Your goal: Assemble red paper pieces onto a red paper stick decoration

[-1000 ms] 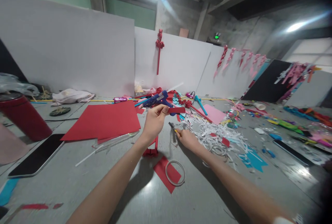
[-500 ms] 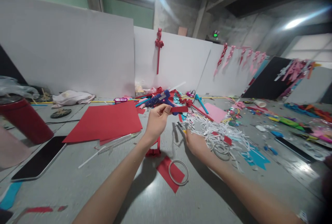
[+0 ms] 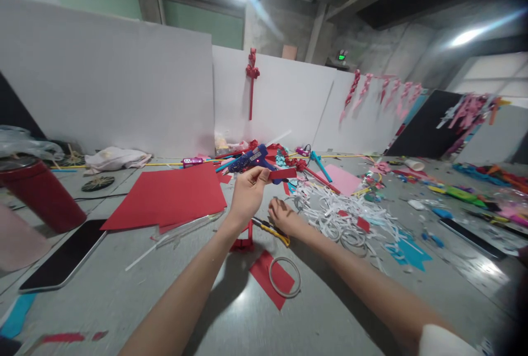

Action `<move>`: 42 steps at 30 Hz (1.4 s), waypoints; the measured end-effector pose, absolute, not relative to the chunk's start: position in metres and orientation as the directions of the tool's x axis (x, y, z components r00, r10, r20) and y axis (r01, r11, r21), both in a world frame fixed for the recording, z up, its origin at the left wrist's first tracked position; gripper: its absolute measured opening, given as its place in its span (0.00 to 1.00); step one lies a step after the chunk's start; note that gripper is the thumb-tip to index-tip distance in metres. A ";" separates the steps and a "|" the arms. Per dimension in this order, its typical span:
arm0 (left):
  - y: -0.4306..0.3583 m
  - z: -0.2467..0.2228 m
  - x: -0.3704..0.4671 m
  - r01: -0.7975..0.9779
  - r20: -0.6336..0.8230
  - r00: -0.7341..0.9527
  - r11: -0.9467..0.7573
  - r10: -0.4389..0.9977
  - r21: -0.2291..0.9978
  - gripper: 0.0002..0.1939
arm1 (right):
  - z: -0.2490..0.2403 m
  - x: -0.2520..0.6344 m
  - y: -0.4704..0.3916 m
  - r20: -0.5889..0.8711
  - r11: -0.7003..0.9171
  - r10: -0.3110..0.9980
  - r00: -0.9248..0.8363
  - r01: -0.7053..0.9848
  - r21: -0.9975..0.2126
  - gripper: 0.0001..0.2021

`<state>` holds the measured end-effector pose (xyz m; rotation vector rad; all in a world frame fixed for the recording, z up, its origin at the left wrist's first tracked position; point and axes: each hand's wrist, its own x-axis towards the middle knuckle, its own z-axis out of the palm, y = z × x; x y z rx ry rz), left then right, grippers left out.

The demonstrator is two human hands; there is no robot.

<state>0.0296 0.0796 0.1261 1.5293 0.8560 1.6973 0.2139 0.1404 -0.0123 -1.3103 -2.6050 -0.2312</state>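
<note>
Between the thumb and fingers of my left hand (image 3: pixel 250 191) is a small red strip (image 3: pixel 284 174), raised in front of a blue glue gun (image 3: pixel 251 158). My right hand (image 3: pixel 284 215) is low over the table, just right of my left hand, its fingers curled; whether they grip anything is too small to tell. Yellow-handled scissors (image 3: pixel 274 230) lie beside it, toward me. A red folded piece (image 3: pixel 244 241) sits below my left wrist. Nearer to me, a grey ring (image 3: pixel 297 281) overlaps a red paper piece (image 3: pixel 266 279).
Red sheets (image 3: pixel 169 193) and a phone (image 3: pixel 61 257) lie left, near a red tumbler (image 3: pixel 45 196). White paper shreds (image 3: pixel 342 210) spread on the right, beside a blue paper piece (image 3: pixel 412 254). White panels (image 3: pixel 280 97) stand behind.
My right hand has moved left and let go of the yellow-handled scissors, which now lie on the table. My left hand still holds the red strip, nearly unmoved.
</note>
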 end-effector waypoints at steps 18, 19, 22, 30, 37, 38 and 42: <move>0.076 0.129 0.030 -0.143 0.548 -0.055 -0.549 0.835 0.823 0.22 | -0.028 0.289 0.193 -0.001 0.137 0.991 -0.137 0.986 0.096 0.35; 0.076 0.129 0.030 -0.140 0.546 -0.052 -0.547 0.836 0.825 0.23 | -0.027 0.292 0.193 0.002 0.141 0.990 -0.142 0.986 0.093 0.34; 0.076 0.129 0.030 -0.140 0.543 -0.051 -0.544 0.838 0.827 0.22 | -0.024 0.300 0.194 0.039 0.209 0.977 -0.210 0.977 0.032 0.29; 0.074 0.130 0.031 -0.165 0.530 -0.044 -0.529 0.847 0.832 0.20 | -0.021 0.302 0.214 0.172 0.187 0.971 -0.169 0.978 -0.095 0.14; 0.074 0.130 0.030 -0.174 0.536 -0.055 -0.536 0.843 0.826 0.21 | -0.030 0.305 0.227 0.232 0.135 0.970 -0.078 0.962 -0.239 0.13; 0.074 0.130 0.030 -0.174 0.534 -0.056 -0.535 0.844 0.827 0.21 | -0.030 0.306 0.228 0.236 0.135 0.969 -0.075 0.959 -0.250 0.13; 0.073 0.130 0.031 -0.166 0.534 -0.044 -0.533 0.845 0.830 0.22 | -0.029 0.307 0.233 0.241 0.129 0.968 -0.065 0.957 -0.259 0.13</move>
